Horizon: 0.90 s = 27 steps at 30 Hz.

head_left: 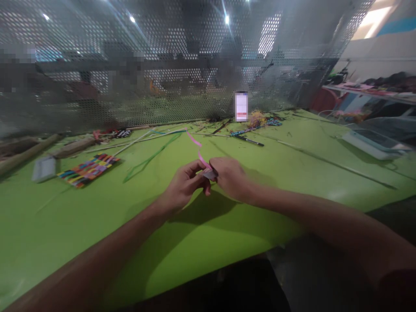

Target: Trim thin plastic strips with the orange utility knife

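Note:
Both of my hands meet over the middle of the green table (97, 216). My left hand (183, 184) and my right hand (229, 177) are closed in a pinch on a small folded pink-and-grey piece (209, 174). A long pink strip (196, 145) runs from that piece up and back toward the far side of the table. The picture is blurred, so the fingers' exact grip is unclear.
A multicoloured woven mat (88, 169) and a grey card (43, 168) lie at the left. Green strips (152, 158), a black pen (249, 140) and coloured scraps (258, 119) lie further back. A perforated metal screen (162, 65) closes the far side. A phone (241, 106) leans against it.

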Tool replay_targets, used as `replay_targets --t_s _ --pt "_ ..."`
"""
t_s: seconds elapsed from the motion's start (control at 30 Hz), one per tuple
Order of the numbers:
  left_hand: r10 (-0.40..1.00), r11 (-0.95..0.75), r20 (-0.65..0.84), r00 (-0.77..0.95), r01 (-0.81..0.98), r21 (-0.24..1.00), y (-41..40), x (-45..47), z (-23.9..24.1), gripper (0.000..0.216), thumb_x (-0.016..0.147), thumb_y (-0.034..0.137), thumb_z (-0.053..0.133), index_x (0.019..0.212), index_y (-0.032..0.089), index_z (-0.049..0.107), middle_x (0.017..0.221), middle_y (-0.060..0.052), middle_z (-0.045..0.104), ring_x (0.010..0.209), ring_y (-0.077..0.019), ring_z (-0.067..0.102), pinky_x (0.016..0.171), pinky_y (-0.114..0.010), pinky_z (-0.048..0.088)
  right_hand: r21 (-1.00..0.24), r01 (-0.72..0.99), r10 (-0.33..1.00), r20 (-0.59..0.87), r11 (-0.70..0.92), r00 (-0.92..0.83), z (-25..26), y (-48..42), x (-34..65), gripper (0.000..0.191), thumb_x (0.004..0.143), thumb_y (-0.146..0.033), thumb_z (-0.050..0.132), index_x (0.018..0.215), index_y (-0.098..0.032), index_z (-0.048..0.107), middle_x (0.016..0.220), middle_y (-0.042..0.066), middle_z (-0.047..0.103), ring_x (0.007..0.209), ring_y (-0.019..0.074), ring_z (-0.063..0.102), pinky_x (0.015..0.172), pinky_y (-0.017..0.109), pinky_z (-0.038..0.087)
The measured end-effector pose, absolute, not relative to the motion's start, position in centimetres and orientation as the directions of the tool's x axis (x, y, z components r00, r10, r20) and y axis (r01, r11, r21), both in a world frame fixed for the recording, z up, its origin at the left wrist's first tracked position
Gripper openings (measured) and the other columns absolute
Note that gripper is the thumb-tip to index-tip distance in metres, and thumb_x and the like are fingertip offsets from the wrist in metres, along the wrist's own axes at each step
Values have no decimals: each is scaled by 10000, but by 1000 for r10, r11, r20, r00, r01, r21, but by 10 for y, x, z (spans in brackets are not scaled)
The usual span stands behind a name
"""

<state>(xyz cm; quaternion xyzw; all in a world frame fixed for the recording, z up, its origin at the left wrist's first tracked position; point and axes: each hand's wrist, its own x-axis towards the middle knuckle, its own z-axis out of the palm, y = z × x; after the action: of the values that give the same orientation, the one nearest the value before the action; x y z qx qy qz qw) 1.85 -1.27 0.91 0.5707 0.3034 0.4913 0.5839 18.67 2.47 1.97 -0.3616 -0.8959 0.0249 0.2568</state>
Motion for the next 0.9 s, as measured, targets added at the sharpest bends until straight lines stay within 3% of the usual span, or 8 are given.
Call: replay_targets --t_s 0.9 --pt "936 -151 190 296 -152 977 -18 22 22 256 852 386 750 827 139 685 737 -24 670 531 -96 589 540 -249 536 -248 638 674 425 729 -605 20 25 186 175 878 -60 570 728 -143 536 687 -7 556 605 92 381 593 245 200"
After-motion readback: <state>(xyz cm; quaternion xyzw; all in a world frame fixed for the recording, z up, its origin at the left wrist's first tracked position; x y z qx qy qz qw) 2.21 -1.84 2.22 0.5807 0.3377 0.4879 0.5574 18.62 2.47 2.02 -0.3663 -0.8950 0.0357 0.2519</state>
